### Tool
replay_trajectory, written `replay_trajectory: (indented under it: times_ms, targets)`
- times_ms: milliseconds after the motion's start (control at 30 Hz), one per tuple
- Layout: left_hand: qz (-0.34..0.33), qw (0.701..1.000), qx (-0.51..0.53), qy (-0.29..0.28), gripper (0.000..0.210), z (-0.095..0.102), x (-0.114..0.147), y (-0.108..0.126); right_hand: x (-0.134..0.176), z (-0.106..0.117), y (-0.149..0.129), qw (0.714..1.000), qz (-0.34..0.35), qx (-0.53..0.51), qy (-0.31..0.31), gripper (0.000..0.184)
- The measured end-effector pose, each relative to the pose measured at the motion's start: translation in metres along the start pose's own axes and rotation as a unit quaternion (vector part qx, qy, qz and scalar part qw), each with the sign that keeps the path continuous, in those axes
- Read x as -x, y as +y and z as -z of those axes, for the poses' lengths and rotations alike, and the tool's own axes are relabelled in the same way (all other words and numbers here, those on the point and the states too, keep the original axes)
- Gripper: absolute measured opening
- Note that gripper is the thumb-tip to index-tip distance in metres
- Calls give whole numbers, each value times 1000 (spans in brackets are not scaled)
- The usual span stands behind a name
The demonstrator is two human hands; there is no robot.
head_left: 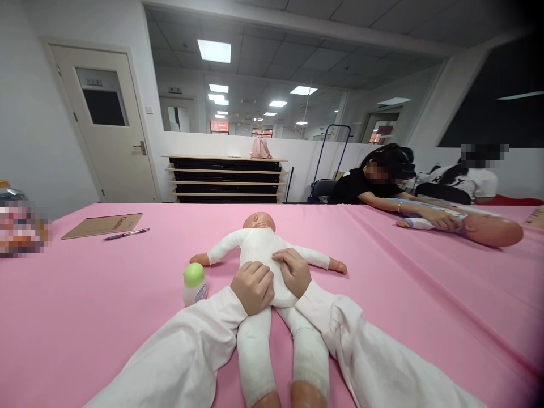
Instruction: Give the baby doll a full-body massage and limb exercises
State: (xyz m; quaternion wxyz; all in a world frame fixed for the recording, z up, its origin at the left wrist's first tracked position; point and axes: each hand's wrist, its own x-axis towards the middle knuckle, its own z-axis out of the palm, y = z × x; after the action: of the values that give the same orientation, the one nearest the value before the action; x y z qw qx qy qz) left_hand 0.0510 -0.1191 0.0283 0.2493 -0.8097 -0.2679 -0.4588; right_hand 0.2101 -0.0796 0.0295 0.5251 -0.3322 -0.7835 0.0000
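A baby doll point(266, 249) with a white cloth body lies on its back, head away from me, arms spread and legs toward me. My left hand point(254, 287) rests on the left of its lower belly, knuckles up and fingers curled in, with nothing showing in them. On the right of the belly, my right hand point(294, 272) touches the cloth with loosely bent fingers, tips pointing left, holding nothing. Both forearms are in white sleeves beside the doll's legs. A small bottle with a green cap point(194, 283) stands left of my left hand.
Pink cloth point(106, 317) covers the table. At the back left lie a brown notebook point(102, 225) and a pen point(126, 234), near a blurred container point(19, 221). Across the table at right, another person point(369, 187) reaches over a second doll point(488, 229).
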Motion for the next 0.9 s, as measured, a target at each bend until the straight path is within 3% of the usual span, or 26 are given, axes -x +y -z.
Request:
replay_trajectory:
  times_ms: [100,200,367,500,600,700,800,900]
  targets:
    - [-56,997,43,-27,25,-1,-1,-1,-3,2,-1,996,50,-37,-71,37]
    - [-23,997,64,-33,29,-2,-2,-2,-4,-1,5,992,27,-35,-116,43]
    - [53,998,34,-12,28,-2,0,-2,-3,-5,11,996,-47,28,-68,41]
    - [18,1000,18,7,23,-1,2,-1,-2,-1,0,1000,-2,24,-20,32]
    - [-48,998,28,8,22,-1,1,-2,-2,3,-5,996,68,-9,-55,30]
    - [-73,996,59,-6,23,-1,-1,-3,-3,4,-4,991,76,-28,-110,35]
    - [-21,998,55,-24,26,-1,-2,-3,-4,0,3,989,35,-24,-140,40]
    - [44,999,16,-25,28,0,-1,-2,-3,-3,9,993,-30,22,-108,38]
